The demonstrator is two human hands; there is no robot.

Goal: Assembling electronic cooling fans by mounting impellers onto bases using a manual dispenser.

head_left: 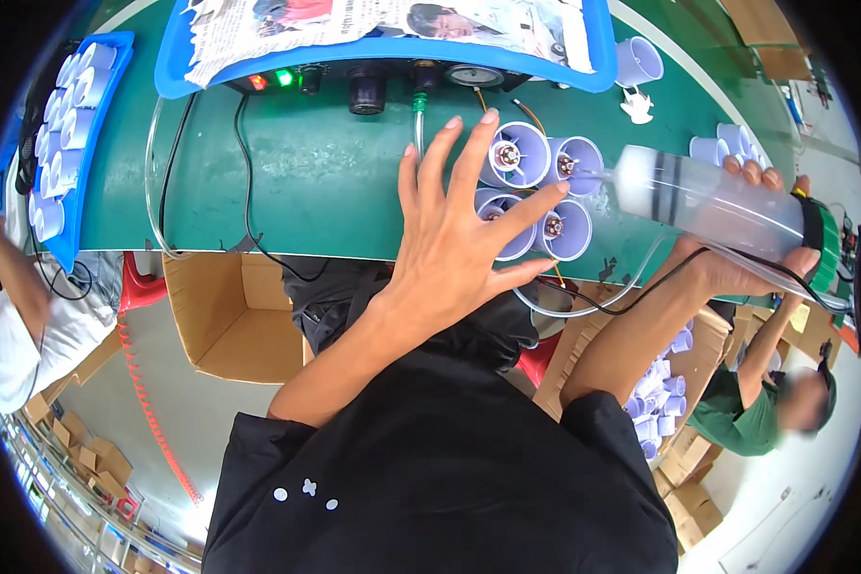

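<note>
Several small lilac cups stand in a tight cluster on the green table, each with a copper-coloured part inside. Over the cluster's left side my left hand (445,230) is spread open, its fingers apart and covering part of the lower left cup (488,199). My right hand (717,275) is closed round a large clear dispensing syringe (684,191) with a green cap (826,234). The syringe lies nearly level, and its thin nozzle reaches into the upper right cup (588,153). Whether anything flows from the tip, I cannot tell.
A blue tray (598,77) lined with newspaper sits above a black control box (366,91) with a gauge. Another blue tray (84,206) of cups is at the left. Tubes and cables cross the table (306,182). Cardboard boxes (225,330) stand below; other people work on both sides.
</note>
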